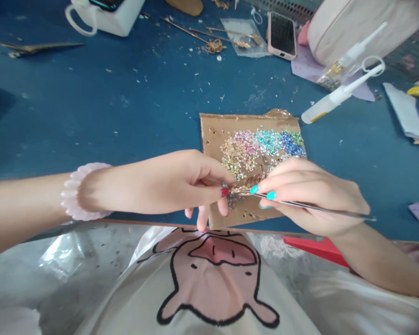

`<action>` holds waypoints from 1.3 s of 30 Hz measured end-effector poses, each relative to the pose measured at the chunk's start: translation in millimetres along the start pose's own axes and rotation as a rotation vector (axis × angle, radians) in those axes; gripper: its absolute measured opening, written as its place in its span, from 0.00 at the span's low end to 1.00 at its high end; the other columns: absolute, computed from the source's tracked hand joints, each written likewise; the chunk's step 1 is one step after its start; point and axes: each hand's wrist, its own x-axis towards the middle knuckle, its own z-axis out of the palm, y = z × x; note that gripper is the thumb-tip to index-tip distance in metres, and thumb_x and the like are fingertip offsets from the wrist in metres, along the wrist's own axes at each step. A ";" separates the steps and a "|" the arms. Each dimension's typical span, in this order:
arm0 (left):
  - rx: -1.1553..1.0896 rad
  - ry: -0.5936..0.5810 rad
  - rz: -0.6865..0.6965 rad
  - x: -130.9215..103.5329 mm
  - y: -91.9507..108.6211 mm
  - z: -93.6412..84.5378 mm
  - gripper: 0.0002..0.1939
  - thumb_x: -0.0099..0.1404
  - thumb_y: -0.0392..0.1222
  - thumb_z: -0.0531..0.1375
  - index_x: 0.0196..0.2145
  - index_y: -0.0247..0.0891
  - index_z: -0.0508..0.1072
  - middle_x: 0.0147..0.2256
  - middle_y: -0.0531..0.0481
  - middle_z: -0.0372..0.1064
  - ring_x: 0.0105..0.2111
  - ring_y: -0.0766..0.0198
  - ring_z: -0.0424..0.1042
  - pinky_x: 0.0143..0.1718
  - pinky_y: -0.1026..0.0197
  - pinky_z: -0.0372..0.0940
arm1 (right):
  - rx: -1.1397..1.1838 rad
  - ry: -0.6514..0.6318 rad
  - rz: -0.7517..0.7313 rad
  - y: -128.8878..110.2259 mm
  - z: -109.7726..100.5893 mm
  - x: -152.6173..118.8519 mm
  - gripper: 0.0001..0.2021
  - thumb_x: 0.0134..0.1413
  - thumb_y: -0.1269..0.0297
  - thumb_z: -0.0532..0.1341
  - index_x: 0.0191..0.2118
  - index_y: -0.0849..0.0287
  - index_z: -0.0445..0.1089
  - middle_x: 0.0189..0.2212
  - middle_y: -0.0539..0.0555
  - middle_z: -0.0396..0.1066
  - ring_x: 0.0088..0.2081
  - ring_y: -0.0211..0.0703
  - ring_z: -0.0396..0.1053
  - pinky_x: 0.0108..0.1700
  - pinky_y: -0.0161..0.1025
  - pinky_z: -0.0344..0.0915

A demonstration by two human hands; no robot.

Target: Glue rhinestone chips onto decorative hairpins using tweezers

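Observation:
My left hand (185, 184), with a pale pink bead bracelet (85, 190) on the wrist, pinches a small gold-coloured ornament (243, 189) between thumb and forefinger. Its other fingers hang loosely below. From the right, my right hand (307, 193) grips a thin metal pick-like tool (310, 204) like a pen, and the tip meets the ornament. The tool's exact tip is too small to make out. Beneath both hands lies a brown cardboard piece (214, 139), on which loose sequins or glitter bits (244, 144) are grouped by colour: gold, pink, turquoise, blue, green and silver.
White glue-type bottles (326, 104) lie right of the cardboard. Farther back are a phone (281, 35), a clear plastic bag (246, 37) and gold hairpin-like sticks (192, 32). Scissors (38, 48) and a white box (117, 18) are at the back left. The table's front edge (132, 224) runs near my body.

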 end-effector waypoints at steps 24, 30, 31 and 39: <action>0.016 -0.006 0.037 -0.6 -1.5 0.1 0.12 0.66 0.31 0.49 0.33 0.37 0.71 0.35 0.56 0.74 0.22 0.72 0.73 0.20 0.75 0.63 | -0.031 -0.026 0.016 -0.5 2.8 -0.4 0.05 0.51 0.76 0.62 0.34 0.61 0.68 0.32 0.55 0.74 0.35 0.39 0.70 0.36 0.39 0.70; 0.013 -0.008 0.027 -0.5 -0.7 -0.2 0.12 0.66 0.32 0.49 0.32 0.37 0.71 0.35 0.57 0.74 0.22 0.72 0.73 0.21 0.75 0.63 | -0.047 -0.049 0.026 -0.6 2.8 0.7 0.03 0.52 0.75 0.61 0.34 0.63 0.68 0.32 0.56 0.74 0.35 0.38 0.69 0.36 0.39 0.69; 0.013 -0.008 0.026 -0.4 -0.6 -0.3 0.12 0.66 0.32 0.49 0.32 0.37 0.71 0.35 0.57 0.74 0.22 0.72 0.73 0.21 0.75 0.63 | -0.050 -0.045 0.021 -0.5 2.8 0.8 0.03 0.52 0.75 0.61 0.33 0.63 0.68 0.32 0.56 0.74 0.35 0.38 0.69 0.36 0.39 0.69; -0.001 0.014 0.034 -1.2 -3.7 -2.1 0.13 0.65 0.33 0.49 0.40 0.39 0.72 0.38 0.54 0.74 0.24 0.71 0.73 0.21 0.75 0.63 | -0.057 -0.035 -0.018 -0.6 2.3 0.4 0.07 0.48 0.77 0.63 0.34 0.62 0.67 0.31 0.57 0.74 0.34 0.40 0.70 0.35 0.41 0.70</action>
